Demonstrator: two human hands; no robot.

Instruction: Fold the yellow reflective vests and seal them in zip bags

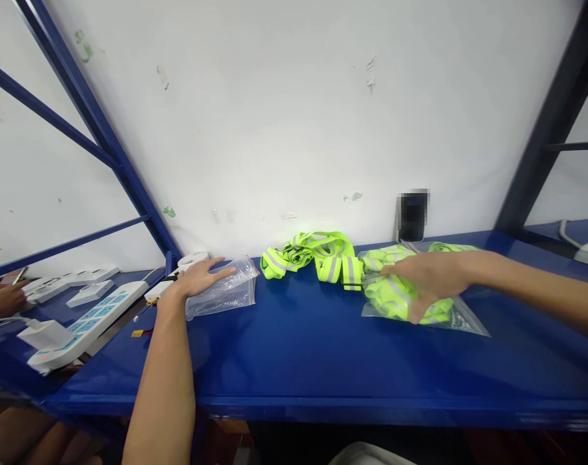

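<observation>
My left hand (199, 279) lies flat with fingers stretched out on a stack of empty clear plastic bags (229, 294) at the left of the blue table (298, 361). My right hand (427, 281) rests palm down, fingers curled over a clear bag filled with neon yellow reflective straps (400, 298), gripping it. A loose neon yellow reflective strap (318, 257) with grey bands lies between the two bags, near the wall.
White power strips (88, 323) and a small white fan (192, 260) sit at the left. Another person's hand (0, 300) is at the far left edge. A dark wall socket (413, 216) is behind. Blue shelf posts (548, 129) frame both sides.
</observation>
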